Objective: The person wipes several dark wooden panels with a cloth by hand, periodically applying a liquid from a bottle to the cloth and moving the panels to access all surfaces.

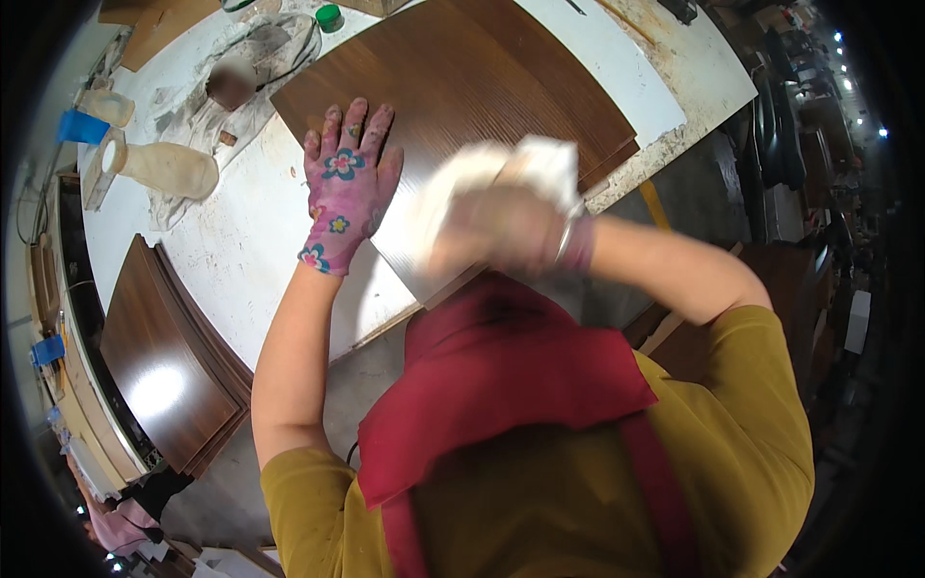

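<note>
A dark brown wood-grain panel [482, 77] lies on the white worktable in front of me. My left hand [349, 178], in a pink flowered glove, rests flat with fingers spread over the panel's left edge. Over the panel's near right part, my right hand [506, 226] is closed on a white cloth [462, 178]. Motion smears that hand and the cloth, and its fingers are hard to make out.
A stack of brown panels [173, 356] leans at the table's left side. On the worktable [260, 250] lie a cloudy plastic bottle [169, 169], a blue container [83, 126], a crumpled stained cloth [279, 48] and a green cap [330, 17]. Another person [120, 525] shows at lower left.
</note>
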Tool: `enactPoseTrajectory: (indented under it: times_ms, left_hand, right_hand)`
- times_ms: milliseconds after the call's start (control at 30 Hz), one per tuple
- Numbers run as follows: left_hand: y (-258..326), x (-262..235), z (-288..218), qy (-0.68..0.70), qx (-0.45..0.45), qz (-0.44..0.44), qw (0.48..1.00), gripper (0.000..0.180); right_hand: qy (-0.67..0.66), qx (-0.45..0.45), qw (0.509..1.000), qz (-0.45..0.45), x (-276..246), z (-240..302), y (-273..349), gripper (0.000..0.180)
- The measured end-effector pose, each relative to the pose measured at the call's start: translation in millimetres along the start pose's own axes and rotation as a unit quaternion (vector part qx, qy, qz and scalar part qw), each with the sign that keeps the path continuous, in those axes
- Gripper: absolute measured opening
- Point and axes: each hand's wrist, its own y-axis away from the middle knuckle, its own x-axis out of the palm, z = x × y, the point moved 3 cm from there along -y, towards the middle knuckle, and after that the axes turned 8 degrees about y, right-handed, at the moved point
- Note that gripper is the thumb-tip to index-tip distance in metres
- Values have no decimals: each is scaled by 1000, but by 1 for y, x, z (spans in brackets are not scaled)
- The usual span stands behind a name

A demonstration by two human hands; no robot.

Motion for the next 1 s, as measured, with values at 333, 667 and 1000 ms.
enactPoseTrajectory:
  times_ms: [333, 667, 1000]
  left_hand:
    - [2, 2, -1, -13, 1, 3, 1000, 53]
    - [-2, -8, -6, 11, 27, -4, 1000, 51]
    - [-3, -8, -6, 34, 44, -22, 998, 51]
  right_hand:
    - [-42, -136, 974, -178, 19, 79, -18, 13]
    - [7, 34, 976, -213, -3, 0, 19, 28]
    - [-112, 507, 849, -104, -70, -183, 8, 34]
